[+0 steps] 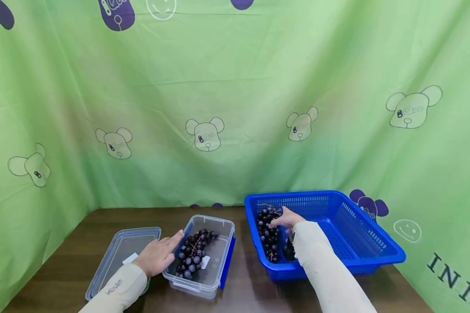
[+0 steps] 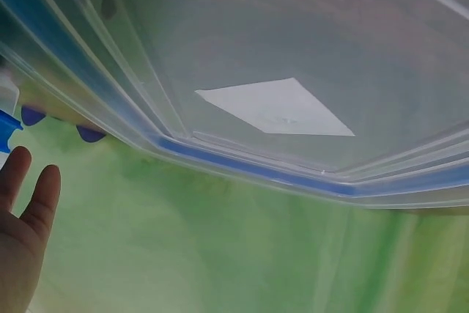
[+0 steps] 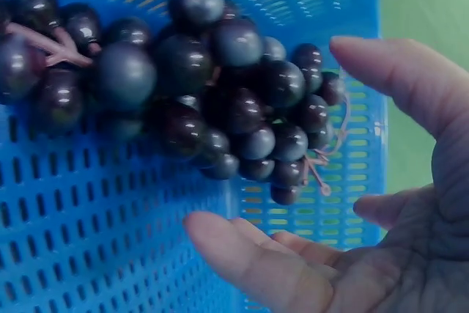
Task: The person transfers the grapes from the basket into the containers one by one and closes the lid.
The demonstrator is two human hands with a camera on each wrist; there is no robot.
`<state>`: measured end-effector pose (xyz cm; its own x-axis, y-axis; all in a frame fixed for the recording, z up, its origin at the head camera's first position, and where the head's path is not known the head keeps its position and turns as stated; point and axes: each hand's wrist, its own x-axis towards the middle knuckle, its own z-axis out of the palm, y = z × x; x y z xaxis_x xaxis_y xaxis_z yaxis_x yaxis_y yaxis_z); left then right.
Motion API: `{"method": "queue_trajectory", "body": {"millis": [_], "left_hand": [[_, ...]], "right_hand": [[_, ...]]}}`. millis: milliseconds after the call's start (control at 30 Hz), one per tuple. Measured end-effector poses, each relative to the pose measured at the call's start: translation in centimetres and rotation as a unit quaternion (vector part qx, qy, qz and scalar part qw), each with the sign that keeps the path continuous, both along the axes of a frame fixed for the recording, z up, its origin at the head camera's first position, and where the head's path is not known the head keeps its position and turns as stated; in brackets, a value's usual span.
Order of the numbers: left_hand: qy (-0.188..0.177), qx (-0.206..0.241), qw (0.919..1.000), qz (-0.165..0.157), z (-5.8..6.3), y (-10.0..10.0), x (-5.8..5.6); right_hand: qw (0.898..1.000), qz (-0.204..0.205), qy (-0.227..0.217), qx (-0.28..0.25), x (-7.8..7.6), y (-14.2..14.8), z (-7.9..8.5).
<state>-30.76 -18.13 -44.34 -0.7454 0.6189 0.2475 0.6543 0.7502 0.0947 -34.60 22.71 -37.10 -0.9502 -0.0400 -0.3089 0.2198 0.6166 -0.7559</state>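
In the blue basket (image 1: 370, 243), a long bunch of dark grapes (image 1: 267, 232) lies along the left wall. My right hand (image 1: 287, 218) reaches in over that bunch. Its thumb and fingers are spread around the stem end, and a gap shows between the fingers and the grapes (image 3: 242, 108) in the right wrist view. My left hand (image 1: 156, 255), fingers extended, is at the left rim of a clear plastic box (image 1: 218, 278). Inside that box lies another bunch of dark grapes (image 1: 192, 256) beside a small white label (image 1: 205, 262).
A clear lid (image 1: 119, 243) with a white label (image 2: 278, 108) lies left of the box, partly under my left forearm. One blue side clip (image 1: 228, 263) hangs off the box's right side. Behind the brown table (image 1: 66, 265) hangs a green printed curtain (image 1: 235, 165).
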Motion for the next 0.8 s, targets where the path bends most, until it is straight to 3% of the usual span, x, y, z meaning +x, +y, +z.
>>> {"method": "queue_trajectory", "body": {"millis": [100, 367, 600, 800], "left_hand": [[0.000, 0.002, 1.0000, 0.000, 0.2, -0.2, 0.0], [0.007, 0.006, 1.0000, 0.000, -0.2, -0.3, 0.2], [0.014, 0.009, 0.9999, -0.002, -0.2, -0.2, 0.1], [0.023, 0.009, 0.9996, -0.013, -0.1, -0.2, 0.0]], "right_hand": [[0.999, 0.002, 0.013, 0.044, 0.0, -0.8, -0.2], [0.997, 0.014, 0.010, 0.072, 0.1, -2.5, -1.1], [0.987, 0.036, 0.032, 0.155, 0.3, -3.1, -1.3], [0.978, 0.050, 0.062, 0.191, 0.3, -3.6, -1.6]]}}
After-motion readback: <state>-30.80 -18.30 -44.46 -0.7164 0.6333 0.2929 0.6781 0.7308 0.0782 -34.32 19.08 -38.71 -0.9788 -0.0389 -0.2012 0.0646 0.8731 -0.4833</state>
